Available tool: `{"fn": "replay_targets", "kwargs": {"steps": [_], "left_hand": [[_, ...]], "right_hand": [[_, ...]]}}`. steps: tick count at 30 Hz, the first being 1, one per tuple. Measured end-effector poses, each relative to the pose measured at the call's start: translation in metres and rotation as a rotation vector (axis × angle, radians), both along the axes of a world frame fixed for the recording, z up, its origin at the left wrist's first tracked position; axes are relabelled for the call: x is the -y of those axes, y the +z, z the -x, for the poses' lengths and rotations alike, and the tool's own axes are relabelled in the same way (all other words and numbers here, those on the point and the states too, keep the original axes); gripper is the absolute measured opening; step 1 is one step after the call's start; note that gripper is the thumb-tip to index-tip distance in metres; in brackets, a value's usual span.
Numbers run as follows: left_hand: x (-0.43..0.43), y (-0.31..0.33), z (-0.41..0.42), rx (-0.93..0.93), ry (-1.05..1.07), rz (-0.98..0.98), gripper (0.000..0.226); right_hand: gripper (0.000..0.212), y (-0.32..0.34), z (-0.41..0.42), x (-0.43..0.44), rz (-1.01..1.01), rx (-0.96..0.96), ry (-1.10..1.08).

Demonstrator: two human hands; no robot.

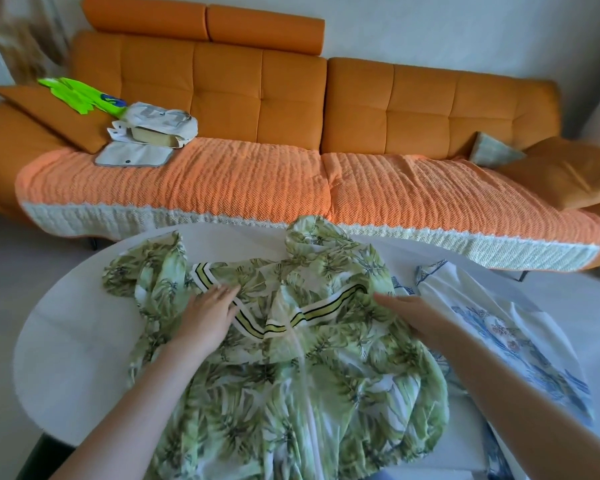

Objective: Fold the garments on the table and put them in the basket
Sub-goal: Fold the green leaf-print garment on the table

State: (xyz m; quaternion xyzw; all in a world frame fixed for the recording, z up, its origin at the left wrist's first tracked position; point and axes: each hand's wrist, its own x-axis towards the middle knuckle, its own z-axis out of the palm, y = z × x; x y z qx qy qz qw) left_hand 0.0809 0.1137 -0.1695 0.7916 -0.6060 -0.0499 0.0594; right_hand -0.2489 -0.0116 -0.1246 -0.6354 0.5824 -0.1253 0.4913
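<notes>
lengthwise from far to near edge of the white round table [84, 323], the green leaf-print fabric shirt [291, 393] is laid; left hand [207, 315] and right hand [414, 315] are pressed flat on it, nothing gripped.

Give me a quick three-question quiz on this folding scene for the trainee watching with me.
1. True or false: the left hand and right hand both lie flat on the green leaf-print garment.
2. Where does the white and blue printed garment lie? A: to the person's left of the green one. B: to the person's right of it. C: on the sofa.
3. Fill in: the sofa behind the table is ___.
Key: 1 true; 2 B; 3 orange.
</notes>
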Motion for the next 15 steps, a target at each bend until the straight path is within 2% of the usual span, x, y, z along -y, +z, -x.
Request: {"fn": "replay_targets", "kwargs": {"steps": [2,5,7,8,9,10,11,13,15], "left_hand": [[0.009,-0.011,0.0,-0.013,0.008,-0.147,0.057],[0.014,-0.024,-0.006,-0.086,0.145,-0.259,0.064],[0.013,-0.03,-0.014,-0.045,0.212,-0.293,0.066],[0.012,-0.03,-0.018,-0.043,0.25,-0.296,0.067],[0.011,-0.029,-0.022,-0.059,0.293,-0.288,0.069],[0.01,-0.027,-0.026,-0.078,0.333,-0.278,0.071],[0.009,-0.027,-0.03,-0.079,0.356,-0.273,0.073],[0.006,-0.028,-0.035,-0.054,0.368,-0.284,0.071],[0.008,-0.031,-0.036,-0.048,0.373,-0.286,0.069]], "right_hand": [[0.06,-0.01,0.0,0.008,-0.107,0.152,-0.009],[0.039,-0.006,-0.005,0.012,-0.23,0.412,-0.145],[0.024,0.0,0.0,0.017,-0.165,0.575,-0.27],[0.027,0.002,0.005,0.019,-0.091,0.652,-0.325],[0.04,0.004,0.009,0.02,-0.005,0.699,-0.363],[0.052,0.005,0.014,0.023,0.108,0.685,-0.4],[0.05,0.009,0.014,0.023,0.222,0.648,-0.412],[0.016,0.019,0.008,0.025,0.437,0.542,-0.406],[0.005,0.027,-0.005,0.034,0.59,0.457,-0.351]]}}
